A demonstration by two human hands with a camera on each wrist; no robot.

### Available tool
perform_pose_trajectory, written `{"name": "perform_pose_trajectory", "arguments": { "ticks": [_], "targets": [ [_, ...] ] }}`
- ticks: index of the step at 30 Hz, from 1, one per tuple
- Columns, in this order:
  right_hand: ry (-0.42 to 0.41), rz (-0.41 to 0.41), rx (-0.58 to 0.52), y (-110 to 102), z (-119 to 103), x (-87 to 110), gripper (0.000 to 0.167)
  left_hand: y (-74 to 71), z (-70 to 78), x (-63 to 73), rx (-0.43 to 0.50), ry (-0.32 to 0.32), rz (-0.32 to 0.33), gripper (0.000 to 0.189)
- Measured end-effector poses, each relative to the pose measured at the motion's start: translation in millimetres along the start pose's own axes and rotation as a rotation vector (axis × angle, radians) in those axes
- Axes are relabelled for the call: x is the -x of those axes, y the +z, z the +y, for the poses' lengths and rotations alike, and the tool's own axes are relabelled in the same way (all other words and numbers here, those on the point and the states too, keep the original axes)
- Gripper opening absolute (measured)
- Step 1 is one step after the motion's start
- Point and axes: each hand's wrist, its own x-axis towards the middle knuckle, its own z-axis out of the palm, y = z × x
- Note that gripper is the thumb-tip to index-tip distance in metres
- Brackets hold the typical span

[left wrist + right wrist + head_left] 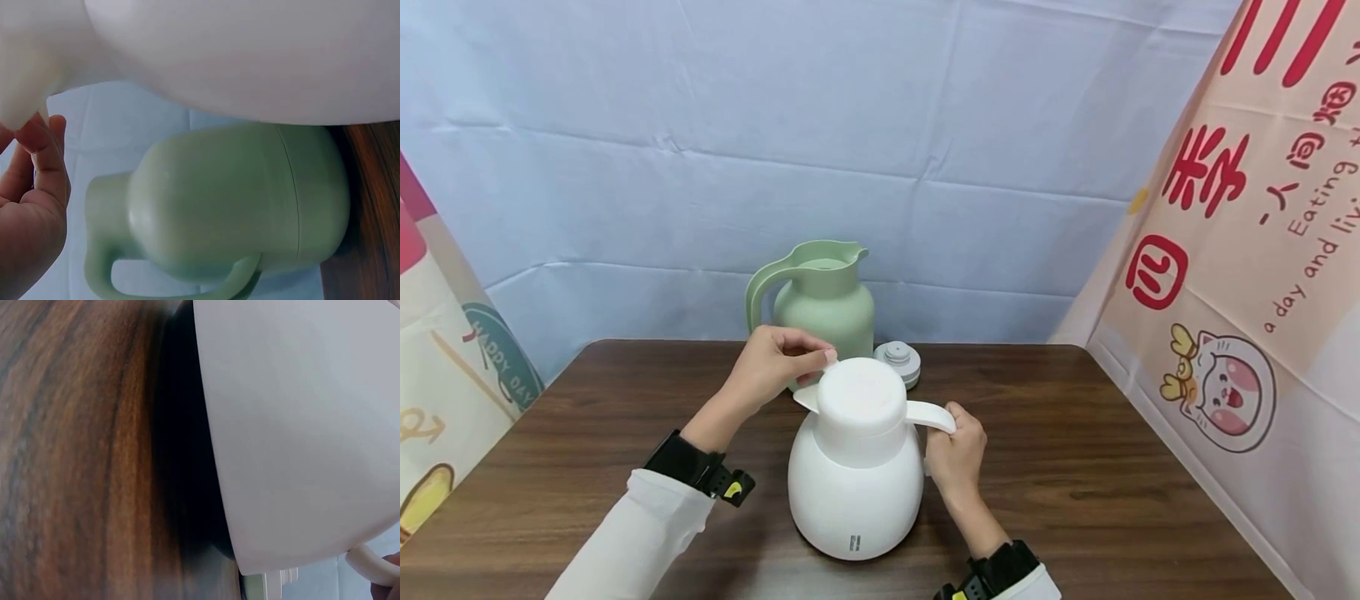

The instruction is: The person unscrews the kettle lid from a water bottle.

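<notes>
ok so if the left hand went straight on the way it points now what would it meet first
Most likely the white jug, at its lid near the spout: in the head view the left hand points that way, close beside it, though any gap is hard to judge.

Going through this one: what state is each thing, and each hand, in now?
White jug: upright on table
White lid: on the white jug
Green jug: upright
Round stopper: off, knob up
Left hand: pinching near spout
Right hand: gripping handle
</notes>
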Motion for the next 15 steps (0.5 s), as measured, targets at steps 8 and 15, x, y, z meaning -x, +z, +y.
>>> {"name": "perform_pose_trajectory", "arguments": {
  "ticks": [8, 15],
  "targets": [
    [-0.016, 0.012, -0.006, 0.0, 2.7, 0.7, 0.038, -8.1, -0.3, 17.1, -0.073, 0.009, 0.005, 0.018],
    [-0.026, 0.010, -0.012, -0.2, 2.9, 1.2, 0.038, -9.0, 2.8, 31.8, -0.101, 0.048, 0.005, 0.020]
  ]
}}
